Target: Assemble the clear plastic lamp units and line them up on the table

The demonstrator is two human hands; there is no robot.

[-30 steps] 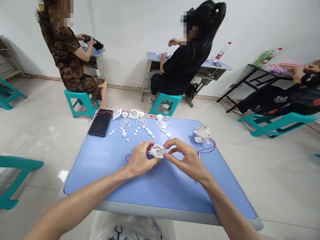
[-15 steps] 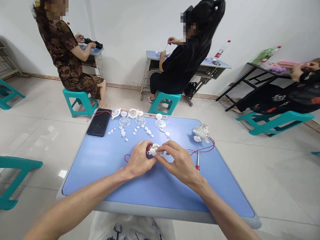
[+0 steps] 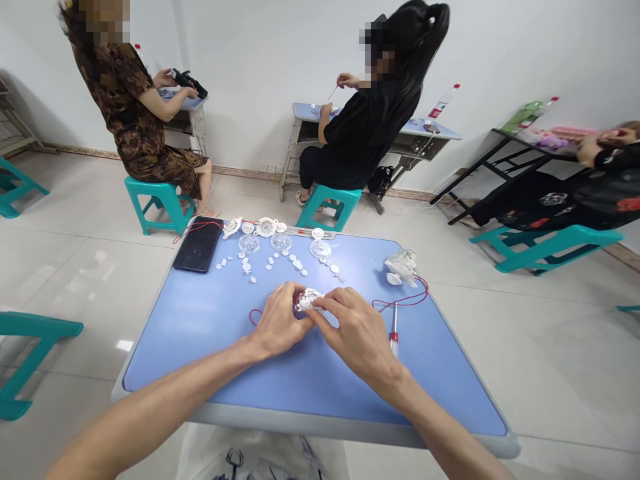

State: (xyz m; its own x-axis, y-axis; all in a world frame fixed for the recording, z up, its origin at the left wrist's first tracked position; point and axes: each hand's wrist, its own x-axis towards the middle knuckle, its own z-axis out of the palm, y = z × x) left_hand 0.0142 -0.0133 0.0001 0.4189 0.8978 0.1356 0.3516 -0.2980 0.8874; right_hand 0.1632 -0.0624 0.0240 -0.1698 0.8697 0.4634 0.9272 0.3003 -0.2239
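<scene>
White part (image 3: 309,297) faces upward, long axis left-right.

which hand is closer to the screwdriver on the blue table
Right. The right hand is just left of the screwdriver, at the white part; the left hand is farther left, holding that part.

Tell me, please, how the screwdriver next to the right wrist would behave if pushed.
The screwdriver should feel stiff, since its slim shaft looks straight and metallic. It may slide or roll on the smooth-looking desktop, though its handle's shape is too small to judge.
</scene>
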